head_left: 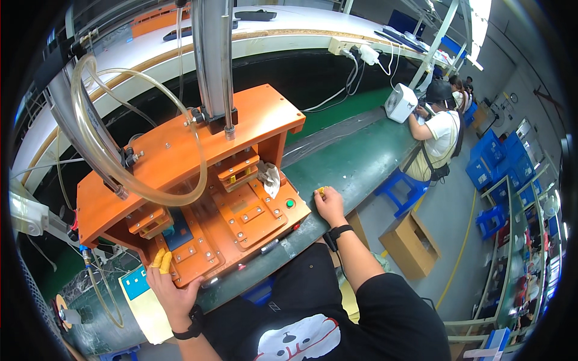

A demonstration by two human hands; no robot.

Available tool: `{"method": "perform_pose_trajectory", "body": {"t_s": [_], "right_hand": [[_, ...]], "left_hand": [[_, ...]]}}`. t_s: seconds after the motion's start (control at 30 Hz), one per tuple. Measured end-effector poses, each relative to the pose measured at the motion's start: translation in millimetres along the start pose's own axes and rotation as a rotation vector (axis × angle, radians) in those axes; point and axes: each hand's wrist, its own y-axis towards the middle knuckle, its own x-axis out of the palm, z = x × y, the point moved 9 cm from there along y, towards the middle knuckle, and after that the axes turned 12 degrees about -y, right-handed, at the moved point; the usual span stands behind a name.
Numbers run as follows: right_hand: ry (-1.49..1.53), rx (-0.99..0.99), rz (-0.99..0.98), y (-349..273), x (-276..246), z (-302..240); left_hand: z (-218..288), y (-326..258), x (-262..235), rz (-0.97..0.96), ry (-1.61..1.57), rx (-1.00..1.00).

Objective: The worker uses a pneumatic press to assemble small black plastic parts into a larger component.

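Observation:
An orange two-station press with upright metal cylinders stands on the green bench in front of me. At its front left corner lies my left hand, open, yellow finger cots on its fingers and the thumb spread along the front edge. Beside those fingers, a dark blue flat plate sits in the left station. The right station's fixture shows bare orange blocks and screws. My right hand is closed on the bench, right of the green button; its curled fingers hide whatever may be inside.
Yellow sheets with a blue piece lie left of the press. A crumpled white cloth is tucked at its right side. Clear hoses loop overhead. Rightward are a cardboard box, a blue stool and a seated co-worker.

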Motion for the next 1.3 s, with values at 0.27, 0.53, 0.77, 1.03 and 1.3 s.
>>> {"method": "perform_pose_trajectory", "body": {"t_s": [0.27,0.53,0.77,1.03,1.3], "right_hand": [[0.006,-0.009,-0.019,-4.5,5.3,-2.3],[0.081,0.020,-0.048,-4.1,15.8,25.5],[0.143,-0.002,-0.069,-3.5,17.0,16.9],[0.139,0.012,-0.100,-4.8,15.4,8.6],[0.111,-0.010,-0.089,-3.8,16.5,9.5]], "left_hand": [[-1.1,-1.6,-5.6,0.003,-0.014,-0.040],[9.1,12.7,-4.7,0.017,-0.044,0.028],[4.1,10.0,-6.1,0.026,-0.034,-0.049],[0.4,7.4,-8.6,0.032,-0.048,-0.054],[-0.1,7.8,-8.0,0.034,-0.048,-0.041]]}}
